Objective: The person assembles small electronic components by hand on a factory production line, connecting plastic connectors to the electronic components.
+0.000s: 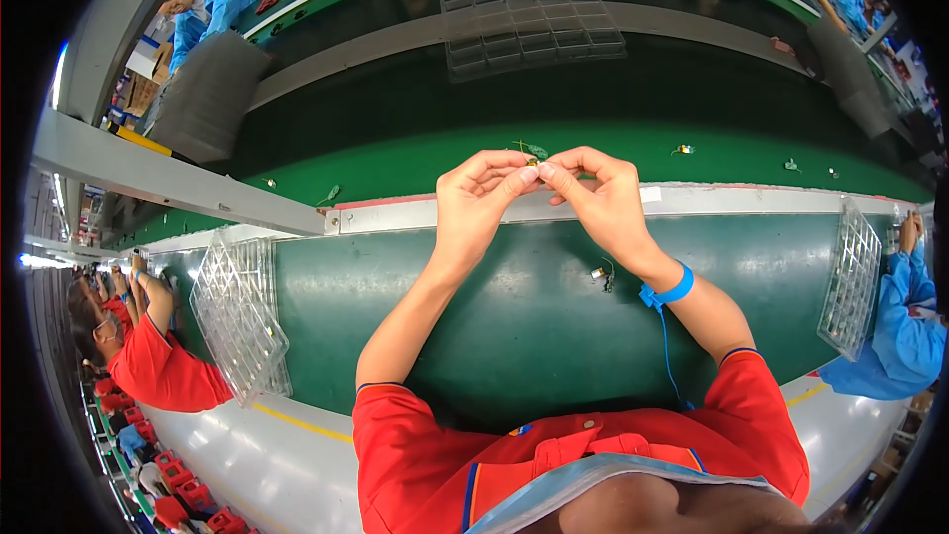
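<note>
My left hand (473,200) and my right hand (605,200) meet over the pale rail (395,214) at the front of the green belt. Between their thumbs and fingertips they pinch a small gold-coloured part (533,162). Fine green wire (537,151) sticks out from it on the far side. The fingertips cover most of the part, so its exact kind is hidden. On the green bench, nearer to me than the right hand, lies a small white part with dark wires (599,275). A blue wrist strap (672,285) with a cord circles my right wrist.
Clear compartment trays (237,316) stack on the bench at left, and another tray (850,282) leans at right. A larger clear tray (534,25) lies across the belt. Small wired parts (684,149) dot the belt. A metal beam (188,173) crosses at left. Co-workers sit on both sides.
</note>
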Motion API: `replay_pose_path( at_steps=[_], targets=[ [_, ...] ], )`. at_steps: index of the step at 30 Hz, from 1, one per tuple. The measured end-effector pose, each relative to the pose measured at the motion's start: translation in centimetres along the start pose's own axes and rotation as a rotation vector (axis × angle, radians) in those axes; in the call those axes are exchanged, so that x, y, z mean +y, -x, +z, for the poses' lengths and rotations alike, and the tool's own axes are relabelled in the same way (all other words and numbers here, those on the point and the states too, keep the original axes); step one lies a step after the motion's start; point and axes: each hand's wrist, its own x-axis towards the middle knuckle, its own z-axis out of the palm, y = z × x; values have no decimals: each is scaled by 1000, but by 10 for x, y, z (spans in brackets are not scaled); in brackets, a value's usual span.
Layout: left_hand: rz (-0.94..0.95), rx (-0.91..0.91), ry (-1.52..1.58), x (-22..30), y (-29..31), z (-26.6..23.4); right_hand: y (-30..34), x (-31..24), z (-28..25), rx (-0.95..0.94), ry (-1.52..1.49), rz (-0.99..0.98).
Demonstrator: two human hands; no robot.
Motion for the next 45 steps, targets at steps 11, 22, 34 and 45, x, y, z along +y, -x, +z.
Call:
replay_pose_path(
  at_steps=[11, 22, 34, 45],
  targets=[
    [-68, 125, 135, 3, 1, 4, 7, 1, 9, 237, 368, -425],
    [-100, 117, 229, 1, 6, 10, 4, 4, 7, 163, 406, -540],
    [-17, 148, 195, -1, 12, 16, 8, 2, 7, 162, 427, -561],
    [57, 85, 66, 8, 15, 16, 7, -17, -2, -52, 91, -157]
  ],
)
